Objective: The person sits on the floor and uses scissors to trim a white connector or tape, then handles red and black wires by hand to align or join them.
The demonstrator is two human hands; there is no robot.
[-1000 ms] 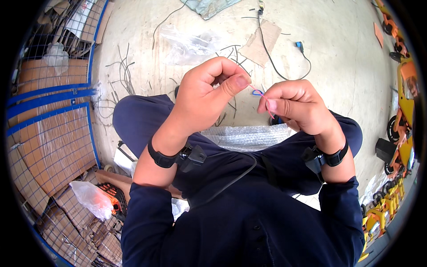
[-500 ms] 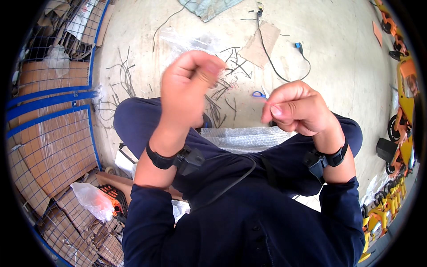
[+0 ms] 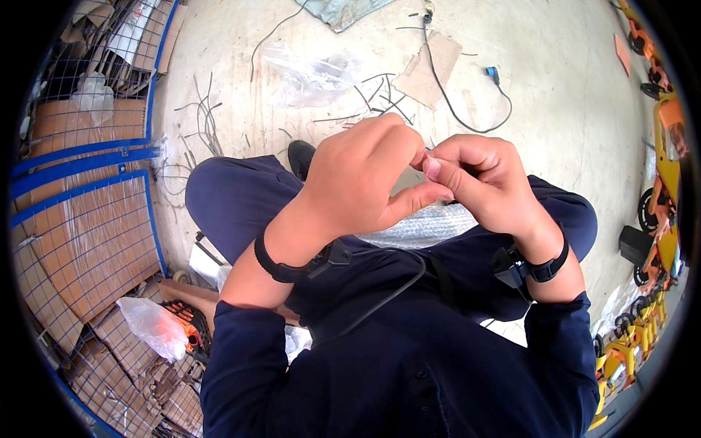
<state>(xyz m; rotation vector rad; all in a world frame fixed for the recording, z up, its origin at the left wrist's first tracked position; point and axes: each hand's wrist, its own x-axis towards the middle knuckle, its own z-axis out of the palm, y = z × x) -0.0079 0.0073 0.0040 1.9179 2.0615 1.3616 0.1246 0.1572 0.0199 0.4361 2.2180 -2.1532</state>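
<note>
My left hand and my right hand meet in front of me, above my lap. Their fingertips pinch together at one spot. A thin blue wire piece is held there, almost wholly hidden by the fingers. My left thumb lies against my right forefinger. Each wrist carries a black band with a small device and a cable. A sheet of bubble wrap lies across my dark blue trousers, just under the hands.
On the concrete floor ahead lie a clear plastic bag, a cardboard scrap, a black cable and several wire offcuts. A blue mesh cage with cardboard stands left. Orange and yellow wheeled parts line the right.
My left hand, which had lifted away toward the upper left half a second ago, has come back down to my right hand. The fingertips have closed together again.
</note>
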